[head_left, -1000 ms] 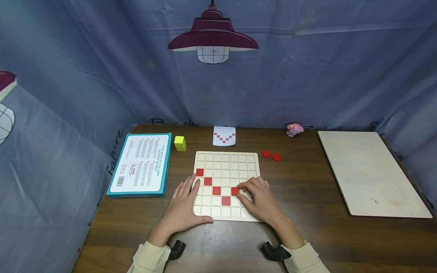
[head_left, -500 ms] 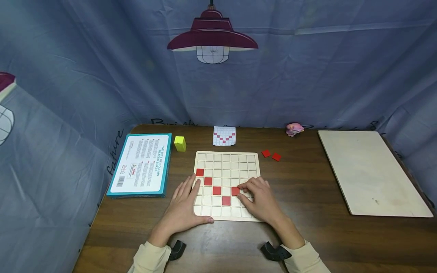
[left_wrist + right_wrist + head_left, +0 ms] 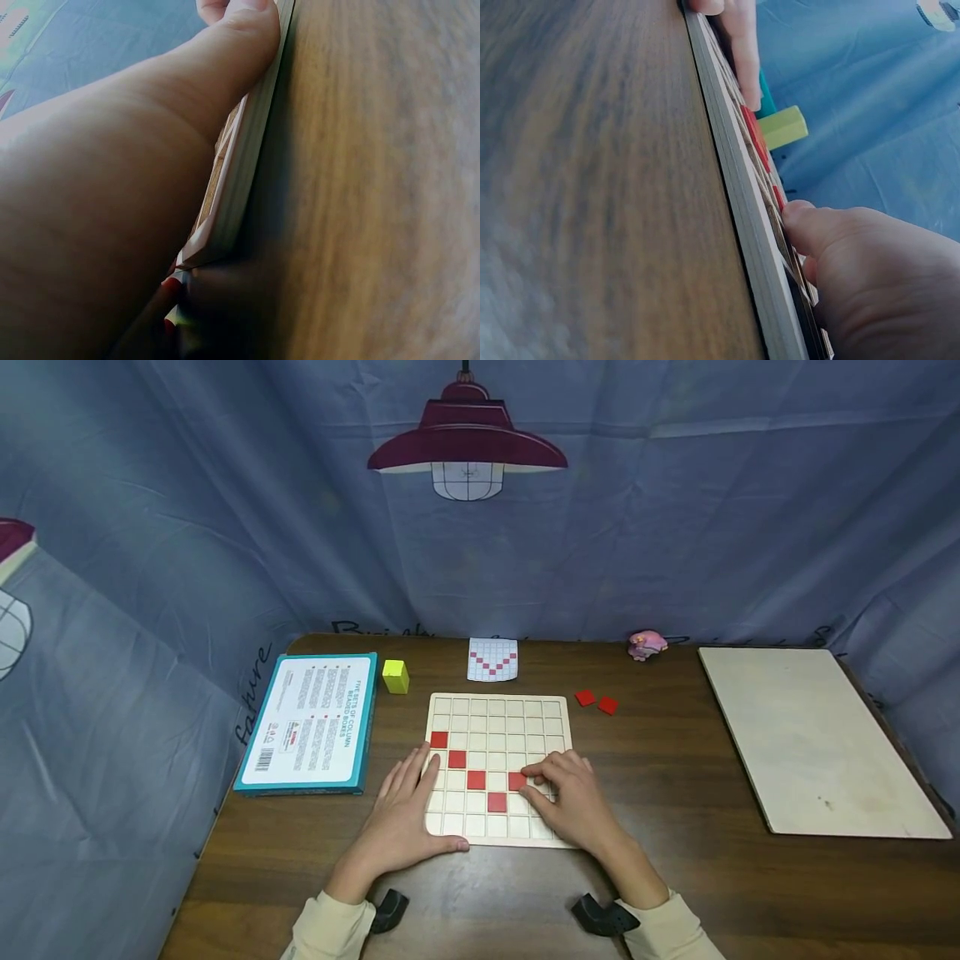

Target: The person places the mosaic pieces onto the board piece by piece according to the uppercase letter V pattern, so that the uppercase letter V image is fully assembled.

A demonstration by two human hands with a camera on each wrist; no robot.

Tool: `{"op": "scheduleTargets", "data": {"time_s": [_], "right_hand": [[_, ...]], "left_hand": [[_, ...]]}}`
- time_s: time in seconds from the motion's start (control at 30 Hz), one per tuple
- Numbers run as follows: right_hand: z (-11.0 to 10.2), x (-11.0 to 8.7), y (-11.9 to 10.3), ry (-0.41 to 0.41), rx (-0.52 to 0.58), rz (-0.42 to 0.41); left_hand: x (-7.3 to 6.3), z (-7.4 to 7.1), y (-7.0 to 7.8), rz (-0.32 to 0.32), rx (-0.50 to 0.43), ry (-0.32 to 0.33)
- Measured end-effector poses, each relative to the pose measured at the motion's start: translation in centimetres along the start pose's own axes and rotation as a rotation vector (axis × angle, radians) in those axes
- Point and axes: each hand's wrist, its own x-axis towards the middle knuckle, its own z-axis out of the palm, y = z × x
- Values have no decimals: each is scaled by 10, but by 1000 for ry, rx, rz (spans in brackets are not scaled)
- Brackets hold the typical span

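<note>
A pale grid board (image 3: 497, 722) lies flat on the brown worktop (image 3: 705, 810), in front of the person. The left hand (image 3: 397, 817) rests at its left side with fingers stretched along that edge and the thumb laid at the near edge. The right hand (image 3: 572, 797) reaches over the board from the right, thumb and forefinger bent together to pinch a red tile (image 3: 515, 781) at a square in the fifth column. The hands are apart from each other. Four other tiles (image 3: 457, 759) sit in squares of the board, stepping diagonally down from the left edge toward the near side. Two loose tiles (image 3: 585, 697) lie on the worktop just beyond the board's right side. Behind the board is a pattern card (image 3: 492, 647) with a V of red squares. A teal-edged box (image 3: 307, 722) and a yellow block (image 3: 396, 677) stand to the left; a pink figurine (image 3: 647, 645) and a white panel (image 3: 817, 739) are to the right.
</note>
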Motion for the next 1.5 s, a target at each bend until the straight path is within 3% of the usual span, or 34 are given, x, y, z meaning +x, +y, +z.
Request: {"op": "scheduleTargets", "data": {"time_s": [0.2,0.37,0.63,0.97,1.27,1.5], "right_hand": [[-1,0,1,22,22,-11],[-7,3,10,107,85,0],[-29,8,55,221,68,141],[-42,17,103,326,36,233],[-44,32,115,284,-15,361],[-46,36,115,221,-54,400]], "left_hand": [[0,-1,1,-1,-6,1],[2,-1,1,2,-3,5],[1,0,1,-1,-14,8],[1,2,-1,13,-8,20],[0,1,-2,-16,-2,-20],[-1,-1,-1,-16,16,-29]]}}
